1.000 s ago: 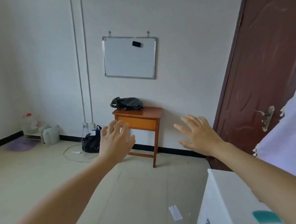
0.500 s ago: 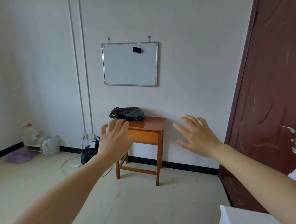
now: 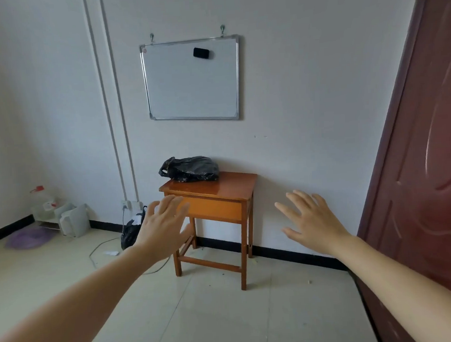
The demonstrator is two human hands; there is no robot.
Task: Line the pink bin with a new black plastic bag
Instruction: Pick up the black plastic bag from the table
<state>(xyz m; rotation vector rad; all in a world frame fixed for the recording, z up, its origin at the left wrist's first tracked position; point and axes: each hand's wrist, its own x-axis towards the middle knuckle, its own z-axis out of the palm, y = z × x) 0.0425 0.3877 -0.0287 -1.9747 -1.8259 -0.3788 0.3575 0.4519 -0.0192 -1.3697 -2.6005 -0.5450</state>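
Note:
A crumpled black plastic bag (image 3: 191,169) lies on the back left of a small orange wooden table (image 3: 228,189) against the far wall. My left hand (image 3: 162,224) is stretched out in front of the table's left side, fingers spread, holding nothing. My right hand (image 3: 312,219) reaches forward to the right of the table, also spread and empty. Another black bag (image 3: 130,231) with white stuff in it sits on the floor left of the table, partly behind my left hand. No pink bin is in sight.
A whiteboard (image 3: 191,79) hangs above the table. A dark red door (image 3: 426,156) fills the right side. At the left wall stand a white container (image 3: 74,220), a low rack and a purple basin (image 3: 29,238). A cable (image 3: 101,246) runs across the tiled floor.
The view has moved closer to the table and turned left; the door handle and white furniture at the right have left the frame. Both hands stay spread and empty.

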